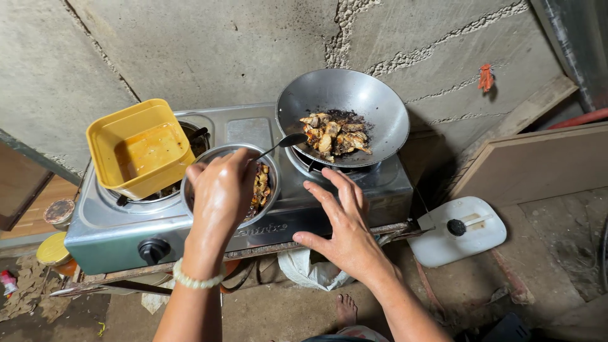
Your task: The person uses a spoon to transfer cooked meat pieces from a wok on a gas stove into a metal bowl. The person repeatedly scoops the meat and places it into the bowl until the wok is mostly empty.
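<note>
My left hand (221, 196) grips the handle of a metal spoon (288, 142), whose bowl points toward the wok (364, 95). The wok sits tilted on the right burner and holds browned pieces of cooked meat (332, 134). Under my left hand a round steel bowl (269, 166) rests on the middle of the stove and holds more of the meat. My right hand (345, 221) hovers empty, fingers spread, over the front right of the two-burner gas stove (126, 237).
A yellow square plastic tub (140, 149) with brown sauce sits on the left burner. A white plastic jug (459, 231) lies on the floor at right. Tin lids (54, 250) sit at left. Concrete wall behind; my bare foot (345, 310) is below.
</note>
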